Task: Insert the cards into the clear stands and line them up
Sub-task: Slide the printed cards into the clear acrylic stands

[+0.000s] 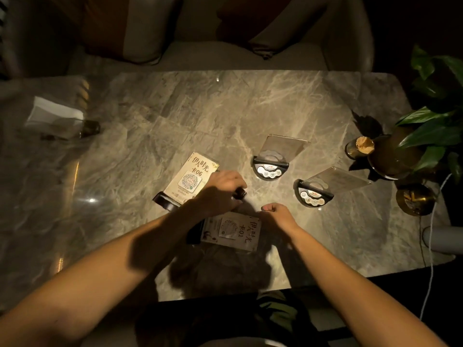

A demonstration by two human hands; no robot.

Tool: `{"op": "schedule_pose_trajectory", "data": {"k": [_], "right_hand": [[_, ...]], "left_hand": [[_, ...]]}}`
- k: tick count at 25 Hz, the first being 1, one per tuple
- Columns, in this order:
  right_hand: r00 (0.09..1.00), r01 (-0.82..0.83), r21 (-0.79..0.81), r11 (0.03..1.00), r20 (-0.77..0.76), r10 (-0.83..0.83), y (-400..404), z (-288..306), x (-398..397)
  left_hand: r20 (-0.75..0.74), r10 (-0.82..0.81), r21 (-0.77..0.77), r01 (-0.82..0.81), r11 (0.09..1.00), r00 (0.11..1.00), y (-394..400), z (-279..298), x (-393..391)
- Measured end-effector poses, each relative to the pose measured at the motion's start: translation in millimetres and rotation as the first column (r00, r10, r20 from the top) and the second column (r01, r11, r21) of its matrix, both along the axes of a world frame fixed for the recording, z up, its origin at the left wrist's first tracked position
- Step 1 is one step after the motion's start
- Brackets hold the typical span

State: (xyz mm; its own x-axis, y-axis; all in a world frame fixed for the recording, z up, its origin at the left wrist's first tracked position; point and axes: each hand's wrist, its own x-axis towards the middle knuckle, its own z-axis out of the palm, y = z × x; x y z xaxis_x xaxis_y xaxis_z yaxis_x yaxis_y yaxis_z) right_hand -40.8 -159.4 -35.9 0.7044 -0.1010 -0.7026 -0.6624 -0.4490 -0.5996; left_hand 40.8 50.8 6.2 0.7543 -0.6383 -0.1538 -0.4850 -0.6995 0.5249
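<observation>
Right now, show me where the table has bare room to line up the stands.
Bare marble spans the table from the tissue holder to the two empty stands. Crowded: the near middle around both hands, and the right edge by the plant.

Both bare forearms reached forward from the lower corners and converged toward the middle. The left hand [221, 189] lay knuckles up, wrist bent a little to the right, its grip curled around something small and dark. The right hand [276, 214] hung just beside it, fingers folded into a loose fist, thumb forward, holding nothing visible.
</observation>
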Motion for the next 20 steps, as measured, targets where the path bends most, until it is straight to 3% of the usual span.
{"op": "schedule_pose_trajectory", "data": {"k": [2,5,9,16,18,20], "right_hand": [[0.999,0.044,0.019,0.999,-0.026,-0.043,3,-7,-16],[0.997,0.081,0.060,0.995,0.000,-0.081,4,-15,-32],[0.996,0.075,0.151,0.986,0.028,-0.080,-4,-28,-49],[0.964,0.264,0.243,0.934,-0.098,-0.247,9,20,-79],[0.930,0.354,0.294,0.888,-0.210,-0.301,14,21,-90],[0.932,0.356,0.312,0.881,-0.187,-0.310,19,26,-99]], "left_hand": [[0.191,-0.027,-0.091,0.045,0.995,0.981,4,-8,-22],[0.203,-0.096,-0.039,0.106,0.994,0.974,11,-15,-46],[0.108,-0.172,0.292,0.134,0.947,0.979,20,-23,-60],[-0.053,-0.019,0.465,0.041,0.884,0.998,3,-28,-65],[-0.130,0.032,0.458,0.031,0.889,0.991,0,-26,-61],[-0.185,0.070,0.411,0.013,0.911,0.980,-1,-22,-58]]}}
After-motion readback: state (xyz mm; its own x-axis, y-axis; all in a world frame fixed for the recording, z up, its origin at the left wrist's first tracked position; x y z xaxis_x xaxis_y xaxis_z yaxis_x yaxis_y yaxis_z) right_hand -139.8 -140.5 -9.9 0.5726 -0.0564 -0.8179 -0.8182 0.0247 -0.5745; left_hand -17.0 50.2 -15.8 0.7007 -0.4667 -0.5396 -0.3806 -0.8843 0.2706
